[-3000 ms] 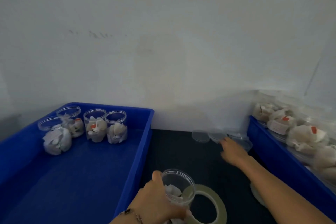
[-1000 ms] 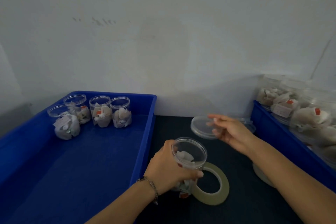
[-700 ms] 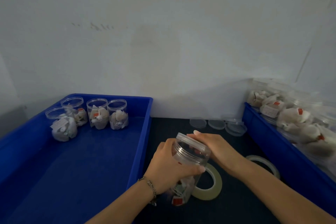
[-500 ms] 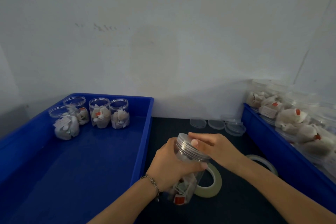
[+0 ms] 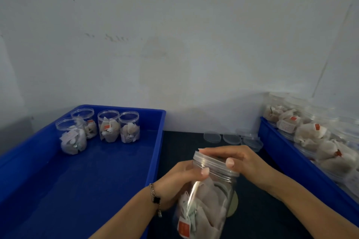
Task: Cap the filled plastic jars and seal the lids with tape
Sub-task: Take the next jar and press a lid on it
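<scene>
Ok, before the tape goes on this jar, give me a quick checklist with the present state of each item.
1. Jar held firmly: ok. The left hand grips the jar around its body.
2. Lid on the mouth: ok. The lid sits on top, gripped by the right hand.
3. Lid screwed fully down: cannot tell. It looks slightly tilted and threads still show beneath it.
4. Tape within reach: ok. The tape roll lies just behind the jar, mostly hidden.
5. A hand free for the tape: not ok. Both hands are occupied.
6. Room in the left tray: ok. Four jars stand at its far end.
</scene>
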Motion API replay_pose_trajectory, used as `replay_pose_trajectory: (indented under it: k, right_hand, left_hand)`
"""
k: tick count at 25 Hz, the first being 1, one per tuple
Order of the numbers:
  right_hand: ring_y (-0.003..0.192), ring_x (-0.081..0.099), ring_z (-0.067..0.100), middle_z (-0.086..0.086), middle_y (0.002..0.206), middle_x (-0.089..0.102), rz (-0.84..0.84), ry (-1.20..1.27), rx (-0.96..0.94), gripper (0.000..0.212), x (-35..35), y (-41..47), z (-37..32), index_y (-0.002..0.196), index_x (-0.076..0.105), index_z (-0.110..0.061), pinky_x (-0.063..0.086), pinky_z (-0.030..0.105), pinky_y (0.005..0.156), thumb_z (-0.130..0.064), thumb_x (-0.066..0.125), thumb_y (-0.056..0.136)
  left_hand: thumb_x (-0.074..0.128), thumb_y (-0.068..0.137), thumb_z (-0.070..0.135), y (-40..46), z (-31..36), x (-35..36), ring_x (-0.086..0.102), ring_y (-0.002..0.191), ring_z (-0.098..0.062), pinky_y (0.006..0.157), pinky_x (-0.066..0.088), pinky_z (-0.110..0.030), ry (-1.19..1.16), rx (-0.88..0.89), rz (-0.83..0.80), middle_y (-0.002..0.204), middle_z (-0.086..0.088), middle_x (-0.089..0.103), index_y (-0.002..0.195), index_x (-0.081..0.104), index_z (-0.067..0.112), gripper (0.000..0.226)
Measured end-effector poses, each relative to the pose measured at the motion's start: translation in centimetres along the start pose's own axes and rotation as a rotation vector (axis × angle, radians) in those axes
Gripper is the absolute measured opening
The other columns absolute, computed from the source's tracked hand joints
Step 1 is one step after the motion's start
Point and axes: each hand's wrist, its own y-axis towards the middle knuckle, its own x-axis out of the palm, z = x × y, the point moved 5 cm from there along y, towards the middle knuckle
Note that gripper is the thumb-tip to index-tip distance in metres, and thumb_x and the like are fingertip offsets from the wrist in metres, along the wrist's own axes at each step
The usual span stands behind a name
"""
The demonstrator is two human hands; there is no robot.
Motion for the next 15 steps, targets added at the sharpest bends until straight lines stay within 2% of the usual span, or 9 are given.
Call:
replay_pose_trajectory:
  k: [3, 5, 6, 7, 8, 10, 12, 14, 15]
  right_hand:
    - [0.129, 0.049, 0.014, -0.006, 0.139, 0.052, -0.134, 0.127, 0.032, 0.084, 0.0, -0.5, -0.2, 0.132, 0.055, -0.009, 0.047, 0.024, 0.094, -0.062, 0.070, 0.069]
    - [0.133, 0.044, 0.014, -0.005, 0.144, 0.047, -0.209, 0.192, 0.076, 0.081, 0.1, -0.8, -0.1, 0.135, 0.051, -0.007, 0.045, 0.026, 0.098, -0.052, 0.074, 0.071]
    - [0.134, 0.042, 0.012, -0.007, 0.145, 0.045, -0.232, 0.206, 0.099, 0.077, 0.2, -0.9, 0.1, 0.135, 0.051, -0.009, 0.044, 0.025, 0.098, -0.048, 0.073, 0.074]
    - [0.133, 0.043, 0.010, -0.009, 0.144, 0.046, -0.235, 0.202, 0.127, 0.072, 0.2, -0.9, 0.3, 0.135, 0.052, -0.011, 0.044, 0.023, 0.097, -0.046, 0.072, 0.075]
    - [0.130, 0.046, 0.008, -0.011, 0.141, 0.050, -0.217, 0.173, 0.164, 0.069, 0.2, -0.8, 0.5, 0.133, 0.055, -0.016, 0.045, 0.021, 0.096, -0.049, 0.071, 0.075]
    - [0.118, 0.055, 0.004, -0.014, 0.128, 0.059, -0.130, -0.002, 0.240, 0.073, 0.2, -0.6, 1.0, 0.126, 0.059, -0.031, 0.048, 0.022, 0.092, -0.072, 0.065, 0.066]
    - [0.108, 0.057, 0.000, -0.016, 0.121, 0.059, -0.091, -0.321, 0.353, 0.087, 0.8, -0.7, 2.0, 0.125, 0.054, -0.044, 0.049, 0.026, 0.093, -0.094, 0.044, 0.055]
    - [0.108, 0.054, 0.005, -0.010, 0.125, 0.053, -0.118, -0.558, 0.484, 0.101, 1.9, -1.1, 3.5, 0.134, 0.043, -0.044, 0.048, 0.031, 0.093, -0.099, 0.021, 0.052]
    - [0.111, 0.054, 0.010, -0.006, 0.129, 0.051, -0.126, -0.622, 0.523, 0.104, 2.5, -1.3, 3.9, 0.138, 0.037, -0.043, 0.047, 0.032, 0.093, -0.098, 0.013, 0.053]
  left_hand:
    - [0.069, 0.076, 0.039, 0.0, -0.2, 0.2, 0.062, 0.108, -0.017, 0.091, 0.048, -0.025, -0.024, -0.021, -0.056, 0.113, -0.001, 0.068, 0.115, 0.067, 0.018, 0.044]
    - [0.058, 0.087, 0.021, 0.7, -0.7, -0.1, 0.064, 0.098, -0.011, 0.087, 0.049, -0.019, 0.213, -0.043, 0.055, 0.110, 0.002, 0.065, 0.123, 0.059, 0.007, 0.038]
    - [0.052, 0.093, 0.011, -0.2, -1.4, -0.5, 0.063, 0.094, -0.007, 0.082, 0.048, -0.013, 0.353, 0.019, 0.025, 0.109, 0.001, 0.060, 0.129, 0.051, 0.001, 0.037]
    - [0.049, 0.095, 0.007, -0.3, -1.9, -0.7, 0.063, 0.093, -0.005, 0.076, 0.047, -0.007, 0.422, -0.046, 0.024, 0.110, -0.001, 0.057, 0.133, 0.046, -0.001, 0.038]
    - [0.052, 0.095, 0.011, -0.1, -1.9, -0.9, 0.064, 0.093, -0.003, 0.075, 0.047, -0.007, 0.332, -0.067, 0.037, 0.109, 0.001, 0.059, 0.133, 0.047, 0.004, 0.039]
    - [0.068, 0.081, 0.031, 0.5, -0.8, 0.4, 0.065, 0.101, -0.007, 0.081, 0.051, -0.017, 0.205, -0.157, 0.011, 0.109, 0.006, 0.067, 0.123, 0.056, 0.023, 0.045]
    - [0.077, 0.065, 0.042, 0.1, -1.1, 0.8, 0.061, 0.102, 0.001, 0.085, 0.052, -0.020, 0.380, -0.135, 0.031, 0.110, 0.013, 0.066, 0.114, 0.054, 0.038, 0.053]
    - [0.080, 0.061, 0.046, 0.3, -1.1, 1.1, 0.051, 0.108, 0.011, 0.100, 0.044, -0.021, 0.708, -0.109, 0.108, 0.118, 0.025, 0.053, 0.117, 0.044, 0.048, 0.067]
    - [0.080, 0.060, 0.047, 0.5, -0.8, 1.3, 0.047, 0.112, 0.011, 0.105, 0.039, -0.022, 0.781, -0.094, 0.130, 0.120, 0.028, 0.047, 0.121, 0.039, 0.048, 0.073]
